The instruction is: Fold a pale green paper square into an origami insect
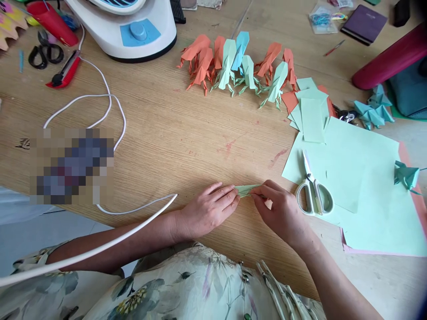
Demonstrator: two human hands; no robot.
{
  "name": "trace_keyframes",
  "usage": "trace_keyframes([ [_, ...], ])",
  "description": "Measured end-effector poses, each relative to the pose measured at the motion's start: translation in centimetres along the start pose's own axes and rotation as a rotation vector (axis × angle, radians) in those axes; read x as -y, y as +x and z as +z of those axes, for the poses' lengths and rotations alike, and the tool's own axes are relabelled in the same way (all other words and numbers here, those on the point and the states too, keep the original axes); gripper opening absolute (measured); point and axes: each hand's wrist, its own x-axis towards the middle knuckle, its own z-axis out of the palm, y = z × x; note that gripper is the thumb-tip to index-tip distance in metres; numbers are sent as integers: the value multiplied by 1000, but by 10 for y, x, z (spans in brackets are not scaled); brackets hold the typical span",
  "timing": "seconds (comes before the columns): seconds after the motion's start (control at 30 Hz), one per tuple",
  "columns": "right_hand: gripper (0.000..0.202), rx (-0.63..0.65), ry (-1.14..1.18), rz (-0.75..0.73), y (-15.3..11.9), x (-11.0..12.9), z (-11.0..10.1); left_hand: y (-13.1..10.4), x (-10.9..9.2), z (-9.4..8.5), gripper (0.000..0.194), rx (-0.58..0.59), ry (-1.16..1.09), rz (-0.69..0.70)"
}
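A small strip of light green folded paper (247, 190) lies on the wooden table near its front edge, between my hands. My left hand (211, 210) rests flat over the strip's left end, fingers stretched out and pressing it down; that end is hidden. With thumb and fingers closed, my right hand (278, 211) pinches the strip's right end. White-handled scissors (312, 191) lie just right of my right hand, on large light green sheets (373, 195). Smaller cut green pieces (312, 119) are piled above them.
Folded paper figures in orange (203, 66), green (227, 62) and blue stand in a group at the back. A white fan base (133, 31), a red cutter (65, 69), black scissors (45, 51) and a white cable (125, 120) are leftward. Teal paper figures (373, 111) sit rightward.
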Motion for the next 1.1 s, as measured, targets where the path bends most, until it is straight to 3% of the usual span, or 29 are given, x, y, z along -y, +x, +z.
trace_keyframes([
  [0.13,17,82,42,55,7,-2,-5,1,0,-1,34,19,-15,1],
  [0.27,9,71,49,48,1,1,-3,1,0,0,34,1,-25,-7],
  [0.57,17,-122,-249,-334,-11,-2,12,1,-4,2,30,-66,-28,-48],
  [0.77,16,-139,-440,-385,-25,-2,21,1,-6,4,30,-87,-13,-50],
  [1.1,27,-38,-553,-402,-35,1,22,2,-10,3,40,-36,94,-57],
])
